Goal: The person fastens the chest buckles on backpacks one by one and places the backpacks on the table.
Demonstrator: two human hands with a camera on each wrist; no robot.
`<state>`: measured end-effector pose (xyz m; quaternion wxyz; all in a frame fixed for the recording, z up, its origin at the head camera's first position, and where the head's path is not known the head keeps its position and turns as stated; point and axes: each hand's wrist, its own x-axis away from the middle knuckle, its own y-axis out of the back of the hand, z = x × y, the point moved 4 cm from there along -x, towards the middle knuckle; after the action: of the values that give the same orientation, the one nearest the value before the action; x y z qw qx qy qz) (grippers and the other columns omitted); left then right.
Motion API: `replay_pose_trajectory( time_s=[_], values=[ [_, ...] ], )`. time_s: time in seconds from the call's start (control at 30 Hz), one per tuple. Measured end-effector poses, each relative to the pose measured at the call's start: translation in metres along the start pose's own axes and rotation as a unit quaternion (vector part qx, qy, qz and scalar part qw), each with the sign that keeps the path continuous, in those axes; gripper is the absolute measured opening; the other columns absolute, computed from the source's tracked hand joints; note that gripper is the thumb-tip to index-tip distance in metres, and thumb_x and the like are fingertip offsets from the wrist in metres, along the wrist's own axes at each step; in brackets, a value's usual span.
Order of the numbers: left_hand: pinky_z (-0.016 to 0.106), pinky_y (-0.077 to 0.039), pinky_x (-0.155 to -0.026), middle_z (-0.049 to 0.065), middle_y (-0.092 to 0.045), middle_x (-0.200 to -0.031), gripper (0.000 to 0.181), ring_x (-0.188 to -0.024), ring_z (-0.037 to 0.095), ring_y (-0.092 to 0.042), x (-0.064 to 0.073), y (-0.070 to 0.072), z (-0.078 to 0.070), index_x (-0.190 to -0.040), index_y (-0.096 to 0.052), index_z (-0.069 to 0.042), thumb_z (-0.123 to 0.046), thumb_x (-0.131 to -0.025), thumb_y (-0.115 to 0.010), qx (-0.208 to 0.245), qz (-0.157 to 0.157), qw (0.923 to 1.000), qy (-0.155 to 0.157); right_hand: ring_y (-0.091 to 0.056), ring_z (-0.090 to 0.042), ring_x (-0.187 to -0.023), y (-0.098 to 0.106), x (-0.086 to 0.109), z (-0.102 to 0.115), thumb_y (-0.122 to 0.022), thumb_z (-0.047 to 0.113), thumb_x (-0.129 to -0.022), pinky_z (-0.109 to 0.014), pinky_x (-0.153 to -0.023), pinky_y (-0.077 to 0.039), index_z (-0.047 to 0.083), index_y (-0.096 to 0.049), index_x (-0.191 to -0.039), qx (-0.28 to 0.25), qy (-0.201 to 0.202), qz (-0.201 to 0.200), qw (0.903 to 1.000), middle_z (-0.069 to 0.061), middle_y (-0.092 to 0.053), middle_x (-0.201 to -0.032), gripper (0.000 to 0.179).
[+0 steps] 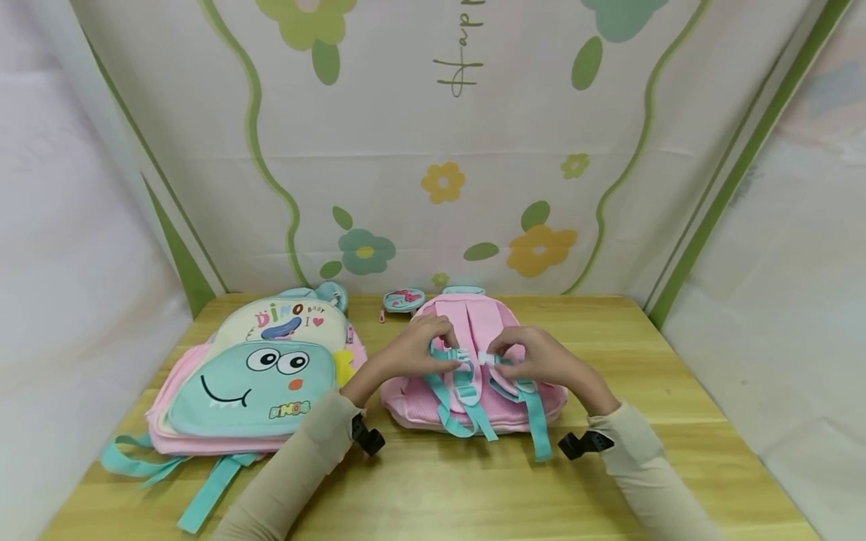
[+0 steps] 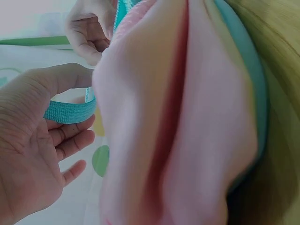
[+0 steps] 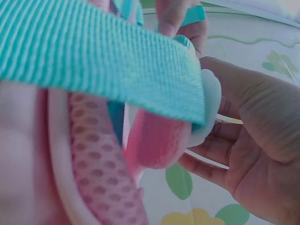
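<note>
**Two hands at the chest strap of a pink backpack**

A pink backpack lies back-side up at the centre of the head view, on a wooden table. Both hands rest on top of it, just above the middle of the frame. The left hand pinches one teal strap end, its fingers curled round the webbing; the left wrist view shows the thumb and fingers closed over the teal band beside the pink fabric. The right hand pinches the other end with its white buckle, and in the right wrist view the white clip sits between thumb and fingers at the end of the webbing. The two strap ends lie near each other between the hands; whether they touch cannot be told.

To the left of centre lies a second backpack with a teal cartoon face, touching or almost touching the pink one. Its cream top panel reads "DINO BABY" and "I" with a heart; a small patch on the face reads "DINOS". The flowered backdrop in the upper half of the frame carries green script beginning "Hap", cut off by the top edge.

A small round teal pouch lies just beyond the pink backpack, at the table's far edge. Loose teal straps trail off both bags toward the lower part of the frame.
</note>
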<state>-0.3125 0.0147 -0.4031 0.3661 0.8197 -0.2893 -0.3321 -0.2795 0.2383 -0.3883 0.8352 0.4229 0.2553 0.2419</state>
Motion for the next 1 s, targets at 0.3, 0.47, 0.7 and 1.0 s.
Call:
replay_pose_trajectory(
  time_s=[0.3,0.47,0.7,1.0],
  values=[
    [0.040,-0.053,-0.090,-0.004,-0.067,-0.092,0.019,-0.096,0.016,-0.062,-0.007,0.004,-0.004,-0.091,-0.067,-0.016,-0.024,-0.085,-0.083,0.031,-0.002,0.9995,-0.008,-0.070,-0.019,-0.093,0.002,-0.001,0.004,-0.080,0.008,-0.086,-0.048,-0.087,-0.058,0.011,-0.076,-0.107,-0.025,0.005,-0.031,0.9992,0.003,-0.075,-0.100,0.022],
    [0.042,-0.054,-0.091,-0.004,-0.068,-0.091,0.017,-0.096,0.015,-0.061,-0.016,0.007,-0.002,-0.090,-0.069,-0.015,-0.021,-0.085,-0.083,0.064,0.005,0.9979,0.000,-0.070,-0.018,-0.092,0.004,-0.003,0.004,-0.080,0.008,-0.086,-0.048,-0.087,-0.058,0.011,-0.077,-0.107,-0.027,0.010,-0.031,0.9991,0.003,-0.075,-0.100,0.021],
    [0.048,-0.053,-0.094,-0.002,-0.068,-0.089,0.014,-0.095,0.014,-0.060,-0.024,0.008,0.006,-0.090,-0.070,-0.014,-0.016,-0.084,-0.083,0.130,0.016,0.9912,0.016,-0.067,-0.018,-0.087,0.009,-0.008,0.001,-0.080,0.009,-0.087,-0.027,-0.078,-0.053,0.012,-0.077,-0.107,-0.047,0.005,-0.026,0.9985,0.003,-0.075,-0.098,0.020],
    [0.049,-0.053,-0.093,0.000,-0.067,-0.095,0.019,-0.097,0.017,-0.059,-0.015,0.005,0.011,-0.095,-0.066,-0.013,-0.018,-0.086,-0.082,0.155,0.014,0.9872,0.032,-0.069,-0.017,-0.094,0.008,-0.002,0.001,-0.082,0.010,-0.086,-0.046,-0.085,-0.057,0.014,-0.076,-0.104,-0.030,-0.006,-0.028,0.9991,0.006,-0.074,-0.098,0.020]
  ],
)
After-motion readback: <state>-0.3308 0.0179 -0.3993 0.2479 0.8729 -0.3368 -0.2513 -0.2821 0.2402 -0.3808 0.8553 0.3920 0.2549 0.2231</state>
